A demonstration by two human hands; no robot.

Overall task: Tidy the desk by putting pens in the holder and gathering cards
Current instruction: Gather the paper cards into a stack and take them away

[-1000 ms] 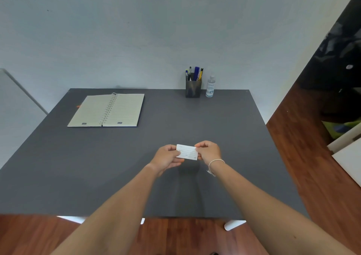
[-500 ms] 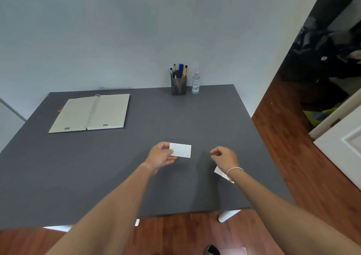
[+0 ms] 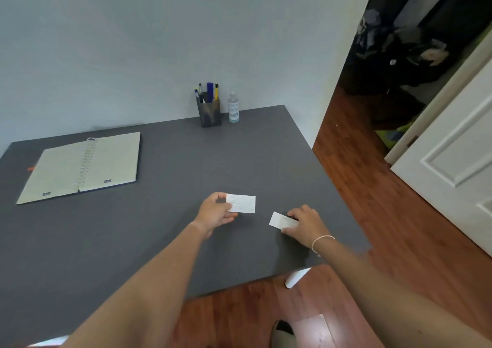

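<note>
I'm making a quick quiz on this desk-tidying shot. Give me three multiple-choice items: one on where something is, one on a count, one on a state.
1. Where is the clear bottle?
A. Beside the pen holder, at the desk's far edge
B. On the notebook
C. On the floor

2. How many white cards are in view?
A. One
B. Two
C. Four

3. What state is the spiral notebook in?
A. Closed
B. Standing upright
C. Lying open

Answers:
1. A: it stands just right of the holder by the wall.
2. B: the left hand holds one card; the right hand is on a second card on the desk.
3. C: both pages face up, spiral between them.
</note>
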